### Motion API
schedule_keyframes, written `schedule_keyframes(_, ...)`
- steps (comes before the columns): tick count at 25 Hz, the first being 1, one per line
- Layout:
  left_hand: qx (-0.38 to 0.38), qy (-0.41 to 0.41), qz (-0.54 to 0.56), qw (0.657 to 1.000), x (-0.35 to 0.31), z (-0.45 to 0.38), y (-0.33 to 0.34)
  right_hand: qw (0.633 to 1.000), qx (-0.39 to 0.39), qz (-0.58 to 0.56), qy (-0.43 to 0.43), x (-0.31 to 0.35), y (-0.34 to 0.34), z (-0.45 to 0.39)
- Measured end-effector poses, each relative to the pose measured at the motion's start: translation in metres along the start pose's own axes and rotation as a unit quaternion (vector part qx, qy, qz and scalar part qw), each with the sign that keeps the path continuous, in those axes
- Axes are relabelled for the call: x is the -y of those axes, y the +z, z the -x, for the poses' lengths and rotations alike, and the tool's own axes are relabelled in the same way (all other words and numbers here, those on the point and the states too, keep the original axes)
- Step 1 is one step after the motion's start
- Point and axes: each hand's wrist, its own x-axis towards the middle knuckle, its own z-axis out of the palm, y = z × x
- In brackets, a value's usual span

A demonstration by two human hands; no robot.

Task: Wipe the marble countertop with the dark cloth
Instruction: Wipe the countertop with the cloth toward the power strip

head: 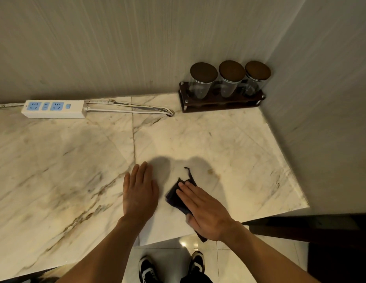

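The marble countertop (208,139) is pale with brown veins and fills most of the view. A small folded dark cloth (175,198) lies on it near the front edge, a loose thread curling off its far corner. My right hand (206,211) lies flat on top of the cloth, fingers stretched out and pressing it to the marble; the cloth's rear end sticks out past the counter edge under my wrist. Just left of the cloth, my left hand (140,193) rests palm down on the bare marble, fingers together, holding nothing.
A white power strip (53,108) with blue sockets lies at the back left, its cables (137,109) running right along the wall. A dark wooden rack (221,102) with three lidded glass jars (229,80) stands in the back right corner. Walls bound the back and right.
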Motion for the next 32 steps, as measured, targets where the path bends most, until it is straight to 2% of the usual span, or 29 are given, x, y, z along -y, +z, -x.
schedule_keyframes(5, 0.000, -0.020, -0.019, 1.000, -0.003, -0.001, 0.006, 1.000, 0.017, -0.009, -0.022, -0.019, -0.007, -0.023)
schedule_keyframes(14, 0.012, -0.027, -0.042, 0.999, -0.004, -0.002, 0.004, 1.000, -0.002, -0.008, -0.020, -0.053, -0.019, -0.087)
schedule_keyframes(25, -0.006, -0.008, -0.014, 1.000, -0.001, -0.002, 0.004, 0.996, -0.026, 0.000, 0.081, -0.087, -0.033, -0.159)
schedule_keyframes(32, -0.010, -0.008, -0.008, 1.000, 0.000, -0.002, 0.004, 0.982, -0.037, -0.031, 0.185, -0.088, -0.036, -0.177)
